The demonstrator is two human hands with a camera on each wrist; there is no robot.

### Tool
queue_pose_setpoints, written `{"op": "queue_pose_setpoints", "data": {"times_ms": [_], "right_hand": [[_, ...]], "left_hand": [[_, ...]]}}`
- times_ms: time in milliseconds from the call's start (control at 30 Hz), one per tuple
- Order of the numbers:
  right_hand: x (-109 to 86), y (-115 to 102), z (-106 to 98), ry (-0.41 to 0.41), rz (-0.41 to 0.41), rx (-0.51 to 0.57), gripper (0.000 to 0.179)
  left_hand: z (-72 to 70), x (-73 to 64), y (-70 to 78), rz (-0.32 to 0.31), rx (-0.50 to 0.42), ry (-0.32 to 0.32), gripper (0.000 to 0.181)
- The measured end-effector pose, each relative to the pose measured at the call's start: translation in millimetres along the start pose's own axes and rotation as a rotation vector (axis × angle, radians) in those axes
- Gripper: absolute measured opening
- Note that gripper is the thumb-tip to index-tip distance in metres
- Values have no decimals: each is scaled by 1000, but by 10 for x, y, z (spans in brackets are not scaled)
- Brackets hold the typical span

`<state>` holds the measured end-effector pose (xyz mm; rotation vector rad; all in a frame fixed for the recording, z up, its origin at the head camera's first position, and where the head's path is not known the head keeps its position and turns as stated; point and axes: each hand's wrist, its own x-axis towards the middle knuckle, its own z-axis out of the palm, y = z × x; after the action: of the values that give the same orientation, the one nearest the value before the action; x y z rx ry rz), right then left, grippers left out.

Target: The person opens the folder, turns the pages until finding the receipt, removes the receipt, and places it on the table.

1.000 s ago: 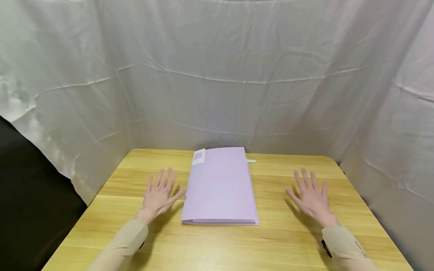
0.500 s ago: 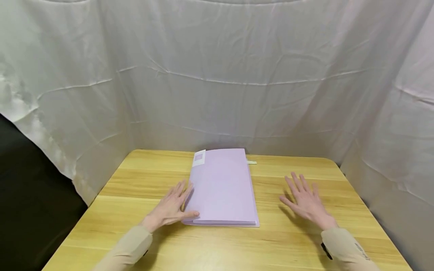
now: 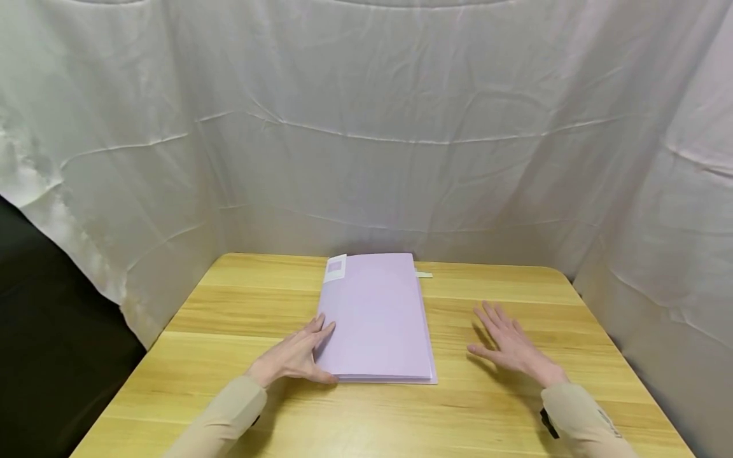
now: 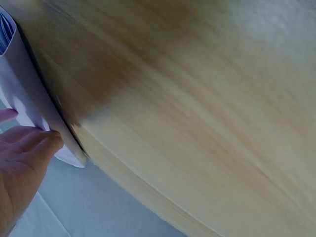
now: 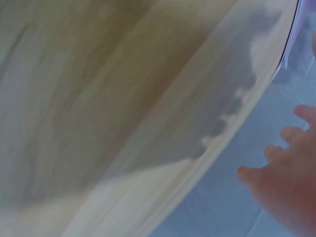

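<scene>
Black surface (image 3: 51,324): fills the lower far-left corner, partly behind pale cloth; material unclear.
Pale cloth (image 3: 401,146): hangs wrinkled across left, back and right sides, creased horizontally.
Tabletop (image 3: 395,416): shows light wood grain and rounded far corners.
Left sleeve (image 3: 220,416): beige, runs up from the bottom edge to the wrist.
Left hand (image 3: 294,357): touches left edge of lilac folder (image 3: 375,318) near its closest corner; thumb and fingers apart, thumb at near edge, fingertips against spine side in left wrist view.
Lilac folder: lies closed and flat on tabletop, about centre, long sides running away from the viewer.
Inner sheets (image 4: 6,30): seen layered at folder's end, left wrist view.
White label (image 3: 335,268): sits at folder's far-left corner, with lilac square inside.
White strip (image 3: 424,275): juts from folder's right edge, near far end.
Right hand (image 3: 509,346): held above tabletop, fingers spread, holding nothing, well apart from folder and left hand; casts shadow below.
Black band (image 3: 548,423): shows at cuff of beige right sleeve (image 3: 581,413).
</scene>
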<state>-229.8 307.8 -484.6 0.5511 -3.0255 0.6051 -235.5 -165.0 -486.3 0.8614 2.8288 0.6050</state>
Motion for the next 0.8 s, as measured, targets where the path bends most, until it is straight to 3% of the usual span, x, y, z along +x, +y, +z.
{"op": "queue_pose_setpoints", "data": {"times_ms": [367, 633, 800], "right_hand": [[70, 27, 30, -82, -38, 236, 82], [176, 90, 73, -184, -77, 283, 75], [198, 79, 126, -271, -112, 273, 77]], "left_hand": [[82, 87, 191, 63, -26, -48, 106], [125, 112, 261, 86, -3, -55, 109], [207, 93, 278, 113, 59, -37, 112]]}}
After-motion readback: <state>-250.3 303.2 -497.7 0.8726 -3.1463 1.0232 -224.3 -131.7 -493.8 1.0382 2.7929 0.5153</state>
